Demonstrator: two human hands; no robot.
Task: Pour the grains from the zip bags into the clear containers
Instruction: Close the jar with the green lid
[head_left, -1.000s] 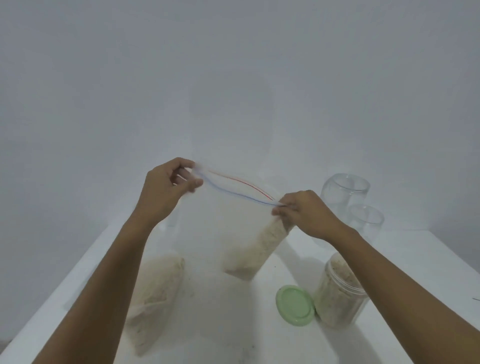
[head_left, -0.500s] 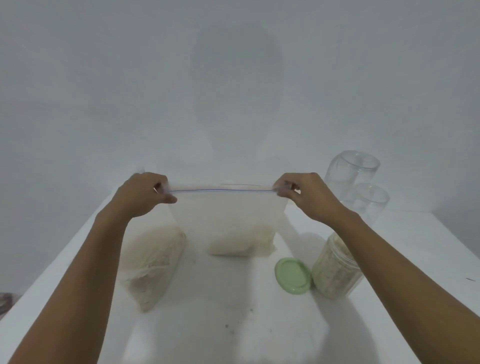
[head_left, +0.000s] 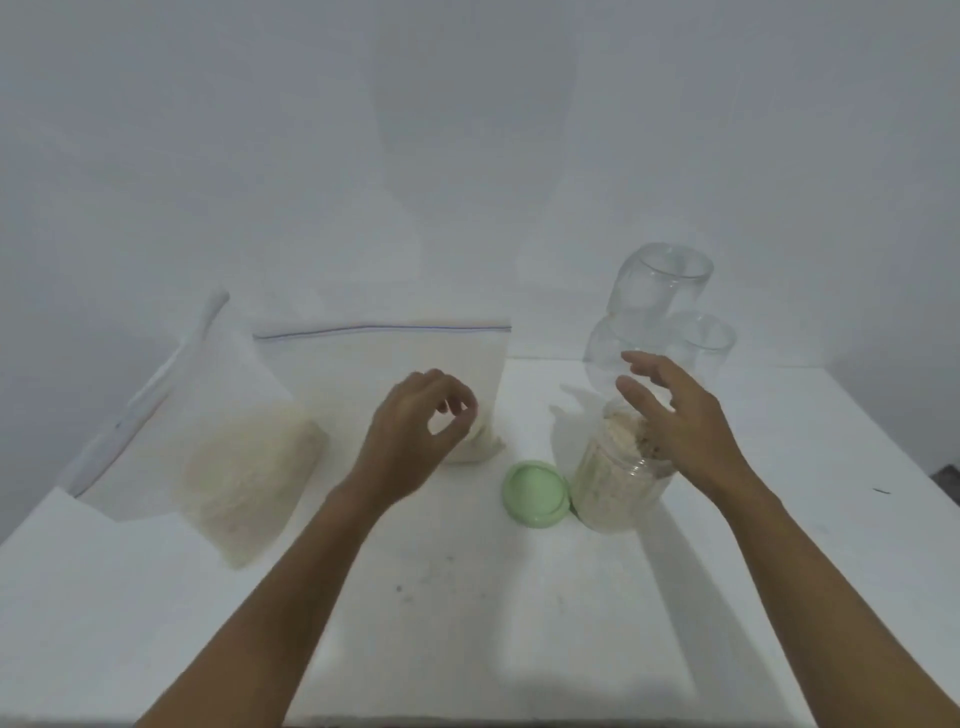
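White table (head_left: 467, 623) against pale wall (head_left: 467, 130); green lid (head_left: 535, 494) lying flat on table; few dark specks on tabletop.

- zip bag (head_left: 379, 374) in front of me: thin clear plastic film, slightly cloudy
- second zip bag (head_left: 223, 395), my left: same film, creased
- grains (head_left: 244, 467): pale, dry, rough-looking
- empty containers (head_left: 660, 286): clear, glossy, smooth; plastic or glass, can't tell
- lid (head_left: 535, 493): pale green plastic, smooth, matt
- table (head_left: 467, 597): white, matt, few dark specks

Bare left hand (head_left: 413, 434), right hand (head_left: 680, 423).
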